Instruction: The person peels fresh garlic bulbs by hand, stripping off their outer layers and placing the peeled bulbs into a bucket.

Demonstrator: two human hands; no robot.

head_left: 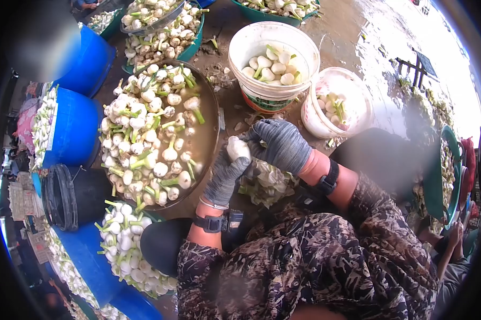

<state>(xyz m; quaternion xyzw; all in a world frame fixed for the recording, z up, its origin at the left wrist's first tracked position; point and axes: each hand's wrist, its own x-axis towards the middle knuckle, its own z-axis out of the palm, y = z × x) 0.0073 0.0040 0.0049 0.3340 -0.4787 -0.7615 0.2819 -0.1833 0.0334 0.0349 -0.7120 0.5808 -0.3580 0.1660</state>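
Observation:
Both of my hands wear grey gloves and meet over the ground in front of my knees. My left hand is wrapped round a white garlic bulb. Close against the bulb's right side is my right hand, its fingers bent together; what they pinch, if anything, is too small to make out. Left of my hands stands a wide round basin of murky water with many bulbs and green stems. Beyond my hands are a white bucket and a smaller white bucket, both holding bulbs. Pale peelings lie beneath my hands.
Blue tubs and a black bucket stand at the left. A pile of peeled bulbs is beside my left knee. Green basins of garlic stand farther off. At the right edge are another green tub and a person's arm.

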